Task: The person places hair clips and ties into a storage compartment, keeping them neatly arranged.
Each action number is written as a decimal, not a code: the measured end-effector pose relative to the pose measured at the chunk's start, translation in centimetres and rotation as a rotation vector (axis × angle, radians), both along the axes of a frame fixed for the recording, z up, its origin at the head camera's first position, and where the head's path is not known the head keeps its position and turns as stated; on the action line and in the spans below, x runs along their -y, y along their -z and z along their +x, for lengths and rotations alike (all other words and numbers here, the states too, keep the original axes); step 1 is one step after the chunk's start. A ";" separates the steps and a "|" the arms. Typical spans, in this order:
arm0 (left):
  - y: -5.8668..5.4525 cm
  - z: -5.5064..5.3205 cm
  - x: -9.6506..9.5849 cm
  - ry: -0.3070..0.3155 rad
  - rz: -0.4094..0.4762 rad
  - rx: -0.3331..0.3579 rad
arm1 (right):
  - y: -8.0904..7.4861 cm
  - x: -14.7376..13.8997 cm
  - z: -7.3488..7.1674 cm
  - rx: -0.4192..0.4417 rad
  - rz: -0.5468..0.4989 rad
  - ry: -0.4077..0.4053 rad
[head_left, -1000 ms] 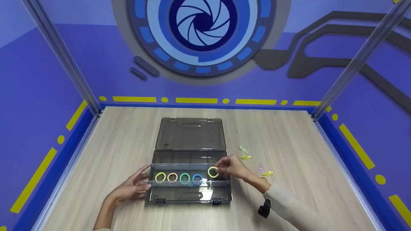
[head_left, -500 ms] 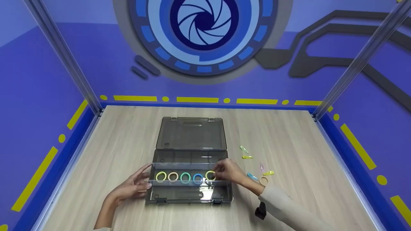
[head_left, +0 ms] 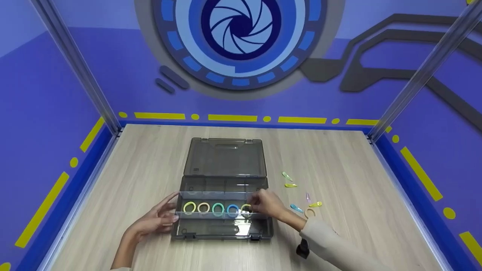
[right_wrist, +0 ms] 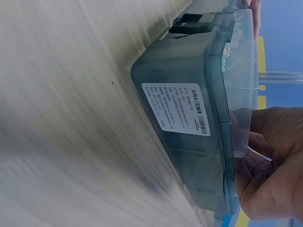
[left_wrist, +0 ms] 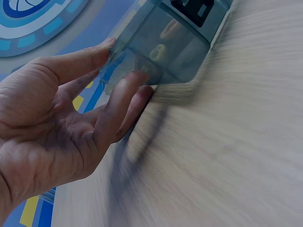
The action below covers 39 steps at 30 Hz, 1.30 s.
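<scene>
**Blue-walled booth, pale desk [head_left: 327, 158]: fifth ring [head_left: 242, 208] joins the line**

Blue-violet wall panels [head_left: 113, 71] back a wood-grained desk, where a person works over a hinged case [head_left: 222, 238] of smoky, see-through plastic, its lid [head_left: 226, 160] laid back on the far side. The fifth ring, pale yellow, is at the right end of a clear tray [head_left: 211, 215] set across the case, just left of the tips of the right hand [head_left: 269, 203], by far the nearer hand. The key relation appears to be ring to row: the tray's long axis runs left to right, and the ring sits in line beside the blue ring [head_left: 232, 216]. The right fingers are curled close, seemingly pinching its right edge; whether it touches the tray floor cannot be told. The left hand [head_left: 152, 222] has its fingers spread and lightly bent against the tray's left end, no ring among them.

Further left stand a green ring [head_left: 218, 215], a peach ring [head_left: 203, 214] and a yellow ring [head_left: 189, 214], all round and thick-banded. Slim, tapered hair clips [head_left: 296, 207] lie scattered to the right, beside a tan ring [head_left: 305, 213].
</scene>
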<state>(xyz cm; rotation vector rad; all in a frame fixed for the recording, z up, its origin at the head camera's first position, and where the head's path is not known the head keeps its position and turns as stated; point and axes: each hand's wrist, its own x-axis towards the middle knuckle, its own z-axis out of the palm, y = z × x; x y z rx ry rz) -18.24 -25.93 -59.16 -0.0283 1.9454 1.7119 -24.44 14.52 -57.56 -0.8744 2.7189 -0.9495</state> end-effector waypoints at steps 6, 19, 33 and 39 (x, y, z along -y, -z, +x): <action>-0.1 0.0 0.1 0.033 0.007 -0.016 | 0.3 0.5 -0.2 -0.032 0.018 -0.016; 0.2 -0.1 -0.1 -0.001 0.006 0.002 | 0.9 1.6 -0.3 0.002 -0.017 0.004; 0.2 -0.1 0.2 0.029 0.035 -0.010 | 0.8 1.4 -0.1 0.058 -0.096 -0.001; 0.2 -0.2 0.2 0.035 0.049 -0.022 | 0.3 0.5 -0.2 0.106 -0.144 -0.034</action>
